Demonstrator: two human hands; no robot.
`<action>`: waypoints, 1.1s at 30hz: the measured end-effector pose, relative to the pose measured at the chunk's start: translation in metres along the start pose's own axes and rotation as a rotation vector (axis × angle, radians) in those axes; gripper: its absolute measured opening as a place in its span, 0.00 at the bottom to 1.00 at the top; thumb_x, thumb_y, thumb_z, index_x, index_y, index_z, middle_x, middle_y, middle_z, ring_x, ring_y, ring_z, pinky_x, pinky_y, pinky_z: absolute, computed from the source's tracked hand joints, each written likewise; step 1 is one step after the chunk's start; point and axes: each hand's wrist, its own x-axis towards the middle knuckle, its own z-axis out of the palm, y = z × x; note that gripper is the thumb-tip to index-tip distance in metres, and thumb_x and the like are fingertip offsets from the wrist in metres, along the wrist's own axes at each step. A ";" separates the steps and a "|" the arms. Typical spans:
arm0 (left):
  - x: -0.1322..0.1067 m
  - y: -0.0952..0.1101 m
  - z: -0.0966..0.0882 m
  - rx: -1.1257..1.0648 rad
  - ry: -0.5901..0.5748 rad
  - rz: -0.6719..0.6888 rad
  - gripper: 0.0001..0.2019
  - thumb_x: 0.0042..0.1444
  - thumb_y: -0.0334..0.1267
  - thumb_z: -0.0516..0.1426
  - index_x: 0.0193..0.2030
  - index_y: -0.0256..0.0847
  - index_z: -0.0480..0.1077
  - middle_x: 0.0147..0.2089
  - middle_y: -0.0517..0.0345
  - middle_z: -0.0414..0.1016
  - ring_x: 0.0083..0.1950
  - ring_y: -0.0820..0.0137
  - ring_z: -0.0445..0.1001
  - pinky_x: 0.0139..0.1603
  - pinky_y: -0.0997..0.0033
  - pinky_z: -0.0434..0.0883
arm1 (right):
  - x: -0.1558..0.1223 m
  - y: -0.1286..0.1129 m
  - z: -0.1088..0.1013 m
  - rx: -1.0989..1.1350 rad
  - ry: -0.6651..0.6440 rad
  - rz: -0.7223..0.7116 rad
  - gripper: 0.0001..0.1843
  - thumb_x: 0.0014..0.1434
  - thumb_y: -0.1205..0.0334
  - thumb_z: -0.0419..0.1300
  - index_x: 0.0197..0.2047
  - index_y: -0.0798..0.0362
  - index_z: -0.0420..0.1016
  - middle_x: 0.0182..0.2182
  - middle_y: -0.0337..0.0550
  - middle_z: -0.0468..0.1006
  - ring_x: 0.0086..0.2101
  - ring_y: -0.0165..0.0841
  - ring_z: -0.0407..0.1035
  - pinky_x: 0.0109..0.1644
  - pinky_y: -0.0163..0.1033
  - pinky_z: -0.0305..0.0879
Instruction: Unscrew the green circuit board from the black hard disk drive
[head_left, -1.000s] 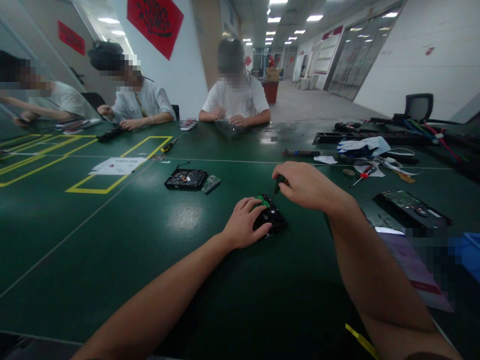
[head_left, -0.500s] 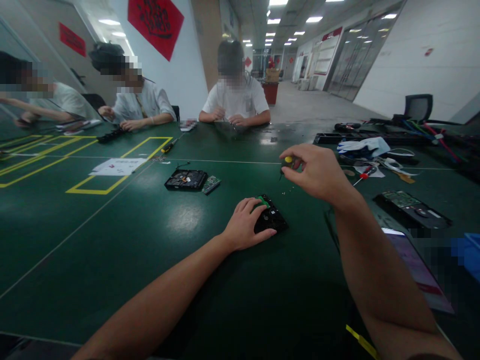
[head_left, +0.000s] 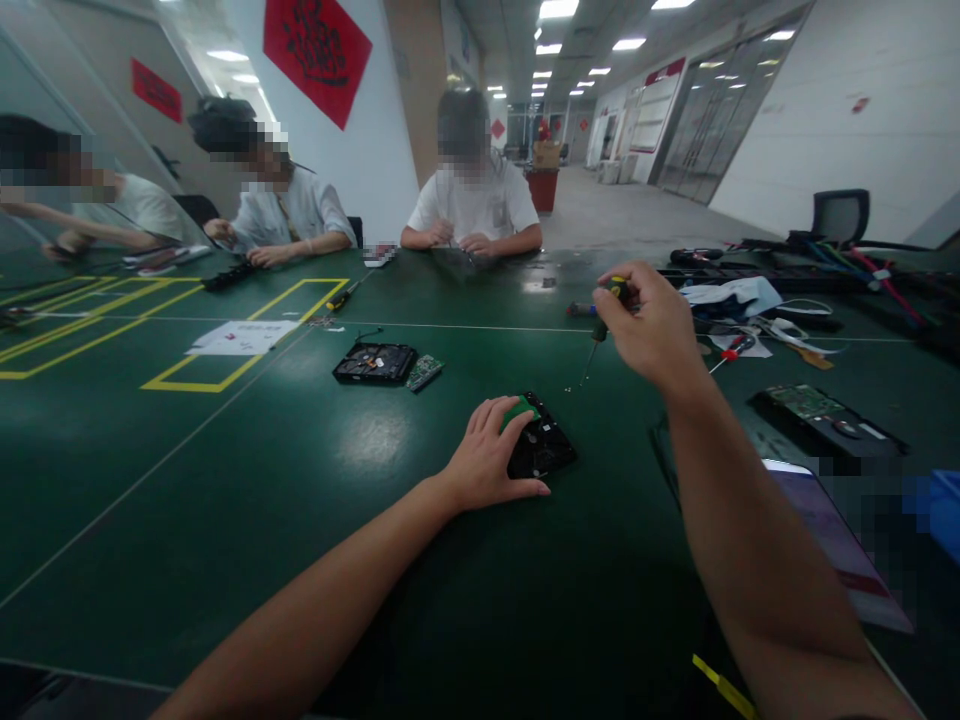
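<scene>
A black hard drive (head_left: 553, 445) with a green circuit board on it lies on the table in front of me. My left hand (head_left: 491, 450) spans its left side, fingers bent over the board and thumb along the near edge. In my right hand (head_left: 649, 320) is a screwdriver with a yellow and dark handle (head_left: 616, 292), its thin shaft slanting down to the left. The tip is close to a few tiny screws (head_left: 568, 389) on the table beyond the drive; whether it touches the table I cannot tell.
An opened hard drive (head_left: 375, 362) and a loose circuit board (head_left: 425, 373) lie left of centre. On the right are another hard drive (head_left: 829, 418), a red-handled screwdriver (head_left: 737, 347), cables, a white glove (head_left: 739, 297) and a phone (head_left: 832, 540). Several people sit across the table.
My right hand has moved slightly right and turned, so the screwdriver's shaft now points down at the table. My left hand stays on the hard drive, its thumb a little lower.
</scene>
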 end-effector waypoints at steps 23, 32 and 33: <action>0.013 0.000 0.004 0.005 0.005 -0.404 0.60 0.52 0.77 0.59 0.80 0.40 0.46 0.80 0.31 0.44 0.78 0.28 0.47 0.72 0.26 0.55 | -0.029 0.125 0.076 -0.103 -0.689 0.713 0.07 0.58 0.64 0.67 0.28 0.56 0.80 0.21 0.49 0.75 0.22 0.36 0.70 0.28 0.40 0.61; 0.014 -0.003 0.002 0.083 -0.015 -0.398 0.47 0.61 0.62 0.58 0.78 0.38 0.47 0.75 0.33 0.57 0.74 0.38 0.57 0.71 0.35 0.59 | -0.036 0.143 0.082 -0.052 -0.748 0.669 0.17 0.55 0.68 0.68 0.49 0.52 0.83 0.32 0.44 0.81 0.29 0.34 0.73 0.30 0.37 0.66; 0.013 -0.005 0.000 0.083 -0.022 -0.390 0.47 0.61 0.61 0.58 0.78 0.38 0.48 0.75 0.33 0.57 0.73 0.38 0.58 0.71 0.36 0.59 | -0.037 0.144 0.081 -0.048 -0.750 0.656 0.17 0.55 0.68 0.68 0.50 0.51 0.83 0.32 0.43 0.81 0.29 0.34 0.73 0.31 0.37 0.67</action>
